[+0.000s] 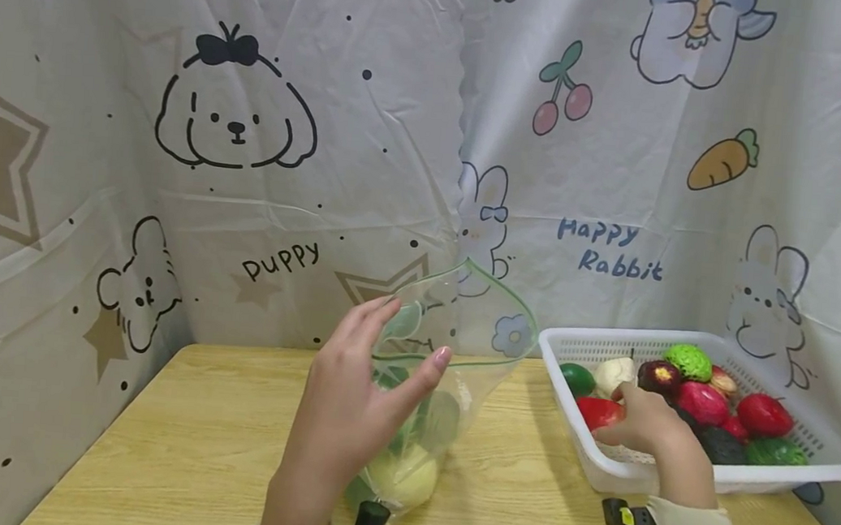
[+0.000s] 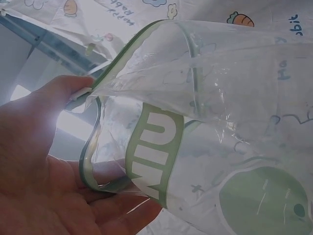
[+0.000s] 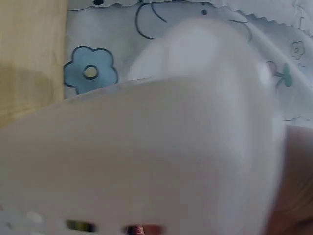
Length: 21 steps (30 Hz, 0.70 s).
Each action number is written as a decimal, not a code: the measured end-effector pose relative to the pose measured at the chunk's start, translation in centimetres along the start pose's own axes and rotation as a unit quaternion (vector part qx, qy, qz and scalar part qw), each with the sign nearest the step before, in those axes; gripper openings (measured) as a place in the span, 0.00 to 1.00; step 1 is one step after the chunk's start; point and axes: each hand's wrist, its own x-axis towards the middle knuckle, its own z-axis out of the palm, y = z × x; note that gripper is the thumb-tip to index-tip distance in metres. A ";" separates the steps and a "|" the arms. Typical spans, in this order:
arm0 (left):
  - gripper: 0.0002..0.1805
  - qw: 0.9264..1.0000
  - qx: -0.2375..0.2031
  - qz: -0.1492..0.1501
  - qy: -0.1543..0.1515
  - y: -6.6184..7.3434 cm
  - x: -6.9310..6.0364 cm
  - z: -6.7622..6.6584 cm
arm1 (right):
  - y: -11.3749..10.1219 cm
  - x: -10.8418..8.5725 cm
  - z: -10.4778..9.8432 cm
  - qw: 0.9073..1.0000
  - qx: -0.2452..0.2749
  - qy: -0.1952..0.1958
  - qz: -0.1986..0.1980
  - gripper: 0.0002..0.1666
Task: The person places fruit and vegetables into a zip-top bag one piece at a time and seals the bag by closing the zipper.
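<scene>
Green-rimmed clear bag (image 1: 448,394) is held upright on the wood-grain tabletop (image 1: 197,426), its mouth spread by the thumb and fingers of the left hand (image 1: 348,396), curved at the rim. Open surface is left to its left; a narrower strip separates it from the slotted white basket (image 1: 596,470). Over the basket's raised edge, a smooth red produce piece (image 1: 598,411) is touched by the right hand (image 1: 647,425); whether its bent fingers grip cannot be told. Close behind, bumpy lime-green produce (image 1: 688,362) is crowded among others.
</scene>
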 end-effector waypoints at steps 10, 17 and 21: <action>0.43 1.000 -0.001 -0.003 -0.005 0.2 0.0 0.1 | -4.5 -3.2 -3.3 0.970 0.074 0.227 -0.043 0.44; 0.43 1.000 0.001 -0.007 -0.011 0.3 -0.1 0.1 | -9.5 -6.9 -4.1 0.894 0.204 0.378 -0.125 0.42; 0.43 1.000 0.001 -0.007 -0.012 0.4 -0.2 0.2 | -11.7 -8.2 -3.9 0.857 0.234 0.418 -0.190 0.46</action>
